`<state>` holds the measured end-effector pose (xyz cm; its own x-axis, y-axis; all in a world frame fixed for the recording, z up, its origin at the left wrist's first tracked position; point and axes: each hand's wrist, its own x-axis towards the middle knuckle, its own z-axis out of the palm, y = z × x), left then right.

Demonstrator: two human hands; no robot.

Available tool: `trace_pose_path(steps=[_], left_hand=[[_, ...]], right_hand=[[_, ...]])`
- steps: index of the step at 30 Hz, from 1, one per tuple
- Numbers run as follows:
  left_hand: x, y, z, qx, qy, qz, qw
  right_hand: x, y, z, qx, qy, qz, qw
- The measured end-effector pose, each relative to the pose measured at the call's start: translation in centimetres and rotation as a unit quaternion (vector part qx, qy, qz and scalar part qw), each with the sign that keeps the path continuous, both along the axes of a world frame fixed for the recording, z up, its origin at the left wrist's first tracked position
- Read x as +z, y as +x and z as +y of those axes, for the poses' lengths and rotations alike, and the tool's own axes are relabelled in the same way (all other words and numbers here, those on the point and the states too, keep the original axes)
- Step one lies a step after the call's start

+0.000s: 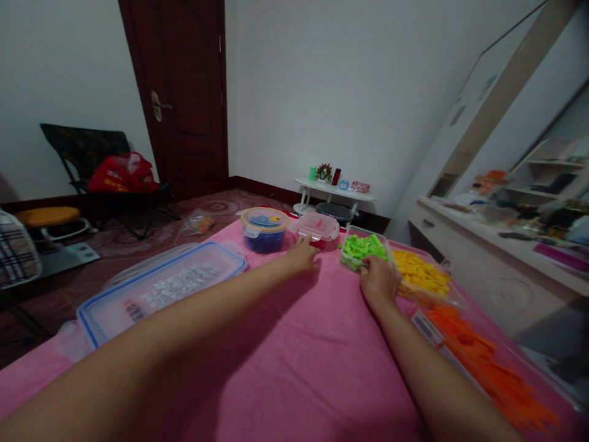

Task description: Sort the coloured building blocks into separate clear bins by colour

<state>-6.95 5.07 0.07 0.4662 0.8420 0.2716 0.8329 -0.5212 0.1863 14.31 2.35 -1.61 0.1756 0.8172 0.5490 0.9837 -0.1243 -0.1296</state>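
Observation:
My left hand (302, 256) reaches forward to the front of a small lidded plastic box (322, 224) with something red inside. Its fingers are apart and the tips seem to touch the box near its latch. My right hand (380, 277) is closed on the near edge of a clear box of green pieces (365, 247), which has no lid on. Some of its fingers are hidden. To the left of the small box stands a round container (264, 238) with blue contents and a yellow-rimmed lid. A box of yellow pieces (421, 271) lies just right of my right hand.
A long clear box of orange pieces (492, 362) lies along the right edge of the pink-covered table (285, 368). On the left is a flat container with a blue-rimmed lid (170, 285). A white side table (338, 189) and a dark red door (184, 92) stand beyond.

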Motion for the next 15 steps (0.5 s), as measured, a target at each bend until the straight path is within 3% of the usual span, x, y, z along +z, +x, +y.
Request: trace_pose_path(steps=[3,9,12,15], left_hand=[[0.4,-3.0,-1.9,-0.024,0.019,0.003,1.0],[2.0,-8.9,-8.4,-0.026,0.009,0.043,0.999],[2.9,-10.6,-10.3,-0.025,0.012,0.027,0.999],[3.0,-10.7,-10.5,-0.07,0.013,-0.013,0.997]], right_hand=[[0.6,-0.7,-1.3,0.04,-0.02,0.002,0.999],[2.1,-3.7,-6.7,0.162,-0.054,0.017,0.985],[3.0,-5.6,-10.2,0.225,-0.089,0.023,0.97],[3.7,-7.3,-14.0,0.269,-0.125,0.039,0.954]])
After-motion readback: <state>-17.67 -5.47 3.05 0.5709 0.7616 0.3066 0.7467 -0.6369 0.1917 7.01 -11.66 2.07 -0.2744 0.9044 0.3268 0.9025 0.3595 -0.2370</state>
